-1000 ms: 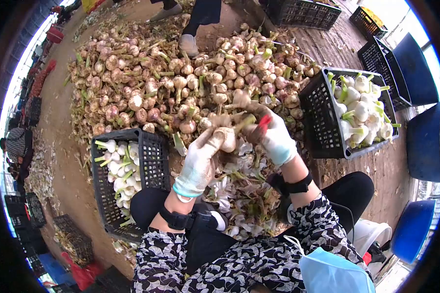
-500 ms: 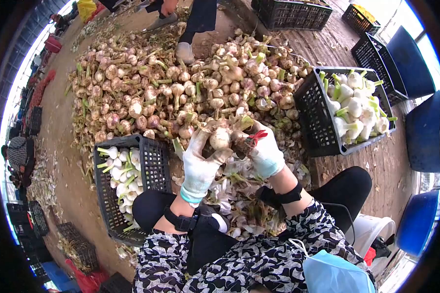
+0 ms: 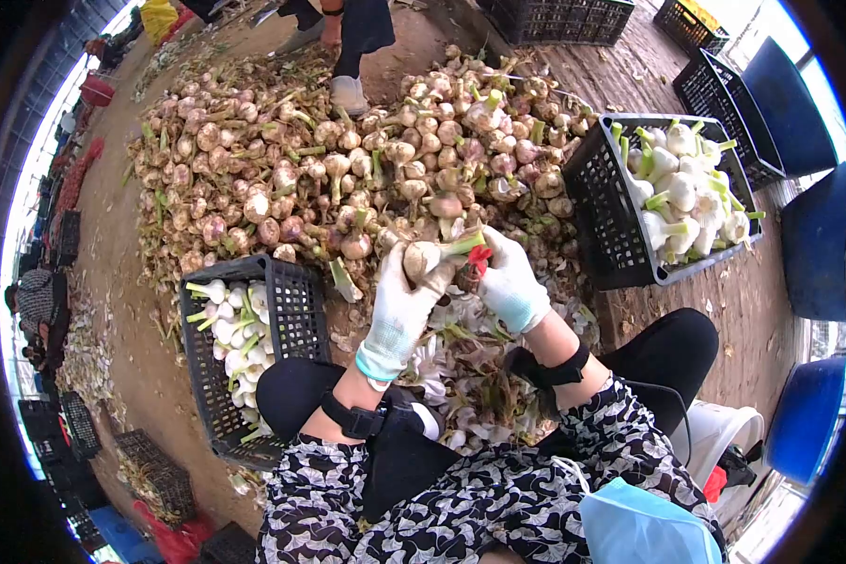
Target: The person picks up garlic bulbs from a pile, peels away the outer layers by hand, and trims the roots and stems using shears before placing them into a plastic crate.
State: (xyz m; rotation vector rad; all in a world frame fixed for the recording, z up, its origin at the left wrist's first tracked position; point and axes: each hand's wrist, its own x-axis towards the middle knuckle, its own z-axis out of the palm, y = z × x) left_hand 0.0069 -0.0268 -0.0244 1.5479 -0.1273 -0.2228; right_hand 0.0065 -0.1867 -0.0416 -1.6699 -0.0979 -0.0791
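My left hand [image 3: 397, 310], in a white glove with a pale green cuff, is closed around a garlic bulb [image 3: 421, 260]. The bulb lies on its side, its cut greenish stem [image 3: 464, 243] pointing right toward my other hand. Also gloved, my right hand [image 3: 511, 287] has its fingers curled by the stem. A red strip [image 3: 480, 255] shows at those fingers, beside something small and brown; what they grip is mostly hidden. Just beyond my hands spreads a large heap of unpeeled garlic [image 3: 282, 179]. Loose peelings [image 3: 470, 376] lie below them, between my legs.
A black crate [image 3: 315, 324] of cleaned garlic stands at my left, another crate [image 3: 611, 249] at my right. Beyond the heap is another person's shoe [image 3: 349, 94]. A white bucket [image 3: 714, 437] and blue barrels [image 3: 804, 428] are at right. Someone crouches [image 3: 42, 305] far left.
The bulb in my left hand has turned, so its stem now points right. Both hands remain close together. The view has shifted slightly.
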